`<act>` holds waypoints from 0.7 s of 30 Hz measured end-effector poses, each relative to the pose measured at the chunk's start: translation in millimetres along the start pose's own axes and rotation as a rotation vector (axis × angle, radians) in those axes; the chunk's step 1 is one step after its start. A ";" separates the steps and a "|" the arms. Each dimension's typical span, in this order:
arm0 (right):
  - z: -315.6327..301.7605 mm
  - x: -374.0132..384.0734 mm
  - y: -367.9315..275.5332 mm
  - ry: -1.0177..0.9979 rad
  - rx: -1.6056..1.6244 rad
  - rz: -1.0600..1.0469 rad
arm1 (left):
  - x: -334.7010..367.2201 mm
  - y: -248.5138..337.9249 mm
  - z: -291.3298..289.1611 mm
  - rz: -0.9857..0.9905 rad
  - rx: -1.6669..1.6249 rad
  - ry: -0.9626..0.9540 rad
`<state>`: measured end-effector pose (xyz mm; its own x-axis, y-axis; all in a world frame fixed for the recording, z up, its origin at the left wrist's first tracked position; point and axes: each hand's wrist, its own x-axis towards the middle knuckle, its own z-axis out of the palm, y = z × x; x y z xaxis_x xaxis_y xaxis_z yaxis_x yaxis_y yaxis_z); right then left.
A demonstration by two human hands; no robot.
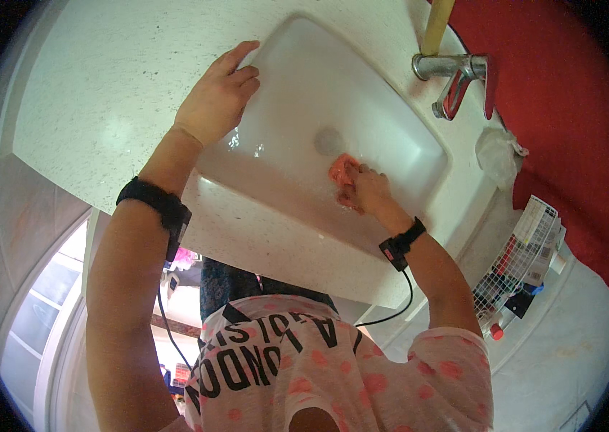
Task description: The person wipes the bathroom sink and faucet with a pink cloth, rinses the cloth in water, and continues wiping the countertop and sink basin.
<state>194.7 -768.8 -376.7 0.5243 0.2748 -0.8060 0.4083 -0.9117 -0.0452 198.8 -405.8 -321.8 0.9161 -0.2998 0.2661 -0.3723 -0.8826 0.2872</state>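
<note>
My right hand [369, 189] is down inside a white sink basin [391, 108], its fingers closed on a wet orange-red cloth [345, 170]. The cloth lies bunched against the basin's bottom, just nearer than the round drain [329, 141]. At the basin's left rim rests my left hand [221, 93], with the fingers bent apart over the edge and nothing visible in them. Part of its fingertips is hidden by the hand itself. Wet shine shows on the basin floor. Both wrists wear black straps with small devices.
A chrome faucet [455, 72] stands at the far right of the sink, before a red cloth sheet [563, 108]. Beside it lies a crumpled clear plastic bag [497, 157]. A white wire basket [509, 266] with packages hangs at right. Speckled counter [117, 93] spreads left.
</note>
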 end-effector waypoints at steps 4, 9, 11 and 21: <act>-12.9 2.2 -11.4 0.378 -0.129 -0.199 | -2.0 0.3 -1.4 -0.033 -0.023 -0.047; -11.0 22.8 -20.3 0.508 -0.005 -0.315 | -0.1 -0.5 -0.8 -0.009 -0.042 -0.039; -3.0 31.0 -17.4 0.493 -0.073 -0.313 | -0.9 -0.7 -0.3 -0.008 -0.046 -0.008; 15.8 56.5 -7.5 0.620 -0.090 -0.350 | 1.5 1.8 -3.3 -0.023 -0.037 -0.066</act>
<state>209.4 -751.2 -431.3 0.6684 0.6939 -0.2679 0.6762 -0.7169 -0.1697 199.1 -406.6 -317.9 0.9319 -0.3040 0.1979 -0.3551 -0.8760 0.3265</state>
